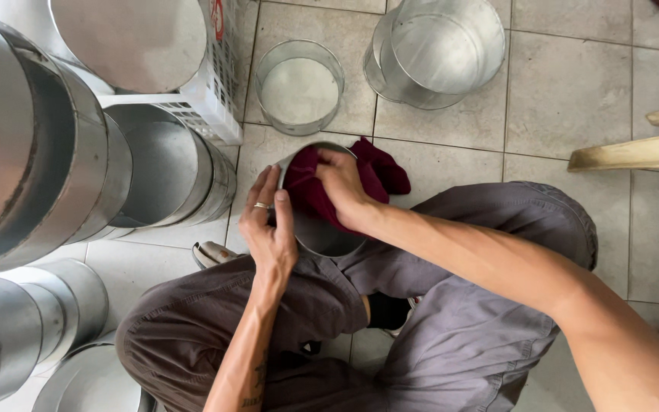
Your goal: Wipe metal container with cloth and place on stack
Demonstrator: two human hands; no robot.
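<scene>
Several round metal tins are seen on the tiled floor [566, 84], all placed here relative to the small tin [322, 233] held between the person's knees. A stack of large tins lying on their sides [47, 168] is noted well to its left, with a white plastic crate [211, 107] holding a further big tin behind them. Two upright tins are recorded beyond the small tin: a wide one [440, 49] up and to the right, a shallower one [299, 88] straight ahead. Pale wooden pieces [634, 149] are seen far to the right.

The small tin is steadied at its left rim by the left hand [268, 229], fingers curled against the wall, a ring on one finger. A dark red cloth [345, 183] is pressed into the tin's mouth by the right hand [341, 187], closed on the fabric; part of the cloth is draped over the far rim.

Progress, as judged: wiping of this tin is under way, not finished. Whether the other tins have been wiped cannot be told.
</scene>
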